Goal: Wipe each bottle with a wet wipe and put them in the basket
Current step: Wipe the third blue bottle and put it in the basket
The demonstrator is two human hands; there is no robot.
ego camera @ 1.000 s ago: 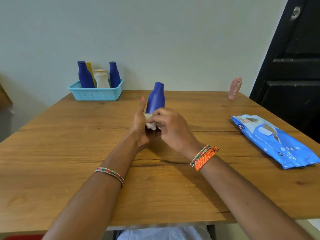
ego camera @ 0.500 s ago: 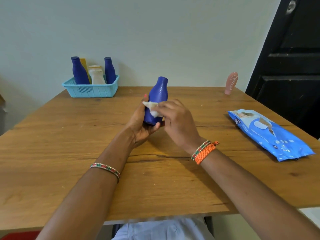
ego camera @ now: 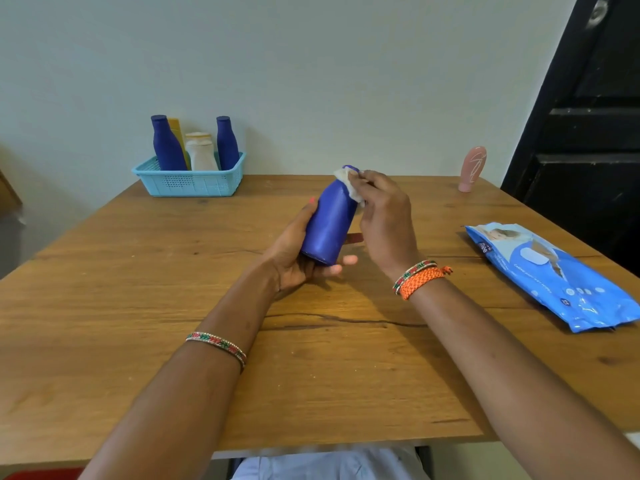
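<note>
Fingers of the left hand [ego camera: 294, 261] are curled round the lower body of the blue bottle [ego camera: 330, 223], which is held tilted above the wooden table [ego camera: 138, 306], its base toward the palm and its cap leaning away and to the right. The thumb is laid along the bottle's left side, and two fingertips are seen protruding beneath the base on its right. The bottle's cap and shoulder are covered by a white wet wipe [ego camera: 349, 188], which is pinched against them by the thumb and fingers of the right hand [ego camera: 384, 216]. That hand is raised just right of the bottle, its back turned toward the camera and its wrist bent upward. Both forearms are stretched forward over the table; a thin beaded bangle is worn on the left one, and orange and beaded bands are worn at the right wrist.

Far left of the bottle, at the table's back edge, a turquoise basket [ego camera: 190, 185] is seen, in which two blue bottles, a yellow one and a white one are stood upright. To the bottle's right a blue wipes pack [ego camera: 554, 275] is laid flat. A pink bottle [ego camera: 472, 168] is stood behind the pack, near the wall.
</note>
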